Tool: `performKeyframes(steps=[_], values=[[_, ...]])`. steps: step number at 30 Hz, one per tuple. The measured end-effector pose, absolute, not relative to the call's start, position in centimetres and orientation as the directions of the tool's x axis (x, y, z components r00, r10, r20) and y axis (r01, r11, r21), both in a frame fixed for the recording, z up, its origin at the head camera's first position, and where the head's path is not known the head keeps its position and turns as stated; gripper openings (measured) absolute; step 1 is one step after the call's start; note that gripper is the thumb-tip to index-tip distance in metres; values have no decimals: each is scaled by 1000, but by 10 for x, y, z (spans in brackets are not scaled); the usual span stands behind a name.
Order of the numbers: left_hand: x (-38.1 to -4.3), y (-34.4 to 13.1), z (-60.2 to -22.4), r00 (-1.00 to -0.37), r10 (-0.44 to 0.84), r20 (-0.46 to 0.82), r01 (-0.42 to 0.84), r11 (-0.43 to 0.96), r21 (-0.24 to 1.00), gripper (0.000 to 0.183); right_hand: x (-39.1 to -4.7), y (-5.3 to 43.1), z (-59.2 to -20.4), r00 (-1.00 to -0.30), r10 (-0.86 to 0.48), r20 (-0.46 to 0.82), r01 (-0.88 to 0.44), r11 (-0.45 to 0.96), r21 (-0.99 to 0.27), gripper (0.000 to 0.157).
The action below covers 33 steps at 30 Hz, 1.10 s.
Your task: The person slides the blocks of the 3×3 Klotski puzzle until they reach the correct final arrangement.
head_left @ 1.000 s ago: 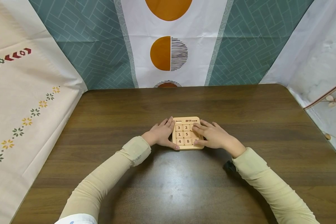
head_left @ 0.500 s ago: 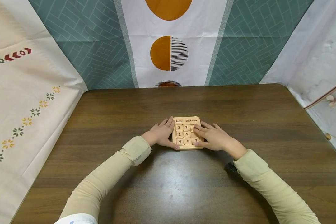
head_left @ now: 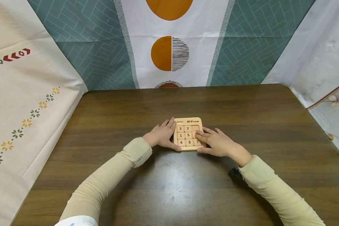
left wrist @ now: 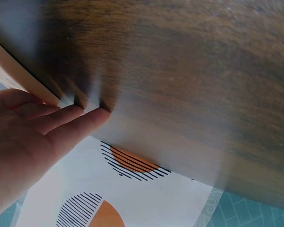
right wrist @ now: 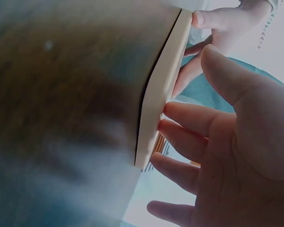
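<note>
A light wooden sliding number puzzle (head_left: pixel 187 149) lies flat on the dark table. Its rows show tiles 3 and 2, then 1, 5 and a tile (head_left: pixel 194 135) whose number is hidden, then 4, 8 and 7. The top right slot (head_left: pixel 195 128) shows bare wood. My left hand (head_left: pixel 163 135) braces the puzzle's left side, fingers extended along the edge and thumb at the near corner. Straight fingertips of my right hand (head_left: pixel 218 143) touch the middle right tile, while its thumb is by the near right edge. In the right wrist view, the puzzle's pale side (right wrist: pixel 156 94) faces the camera.
The brown wooden table (head_left: pixel 169 194) extends around the puzzle. A patterned cloth (head_left: pixel 101 47) hangs behind its far edge, with pale cloths (head_left: pixel 31 110) along the left and right. A small black object (head_left: pixel 235 173) shows at my right wrist.
The top right tile has slid toward me into the middle right slot under my right fingers. My right hand has moved nearer and slightly right; my left hand stays put.
</note>
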<state>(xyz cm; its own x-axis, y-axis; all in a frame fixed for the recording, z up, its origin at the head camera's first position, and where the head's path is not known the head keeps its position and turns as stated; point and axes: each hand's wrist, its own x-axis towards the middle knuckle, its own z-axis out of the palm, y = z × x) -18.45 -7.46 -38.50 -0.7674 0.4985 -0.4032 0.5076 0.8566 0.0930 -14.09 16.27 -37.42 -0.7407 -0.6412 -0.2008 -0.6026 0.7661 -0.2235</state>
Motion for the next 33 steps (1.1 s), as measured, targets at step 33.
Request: performKeyframes(steps=[33], values=[[-184,-75,-385,-764,499,-409,502,858,110,122,-166,142,-374,-726,-644,-240,-604,765,-224,63]])
